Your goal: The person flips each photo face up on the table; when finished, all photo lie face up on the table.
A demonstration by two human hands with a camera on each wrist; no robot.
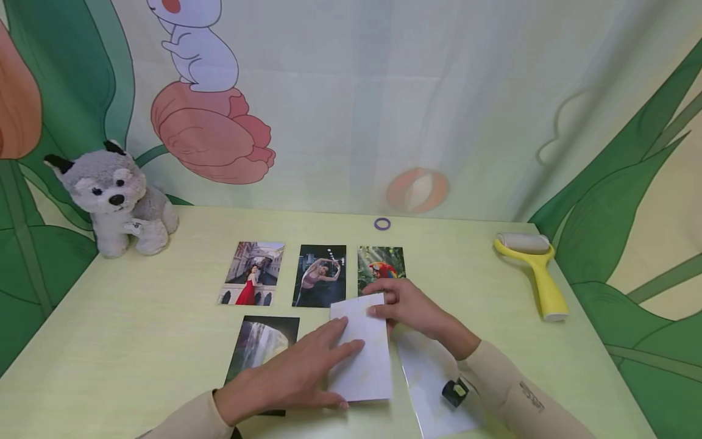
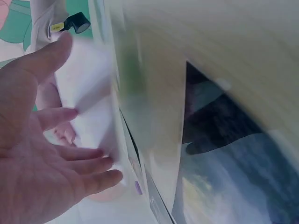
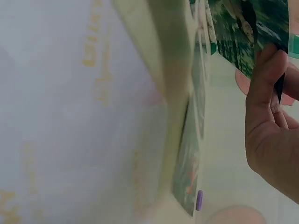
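Observation:
My right hand [image 1: 415, 310] pinches a photo print [image 1: 360, 366] by its far right corner, thumb on the white back. Its printed face [image 3: 273, 21], green with a person on it, shows in the right wrist view. Spread across the white back in the head view, my left hand [image 1: 298, 372] has its fingers loosely extended. Under the left forearm lies a waterfall photo [image 1: 258, 335], partly covered. Beyond the hands lie a parrot photo [image 1: 382, 259], partly hidden by the right hand, a stretching-person photo [image 1: 320, 277] and a red-dress photo [image 1: 252, 274].
A white-backed sheet [image 1: 425, 366] with faint yellow print lies under the right forearm. A yellow-handled lint roller [image 1: 540, 277] rests at the right. Near the back edge is a purple ring [image 1: 382, 224]. A plush husky [image 1: 117, 201] sits at the back left, before a patterned curtain [image 1: 329, 110].

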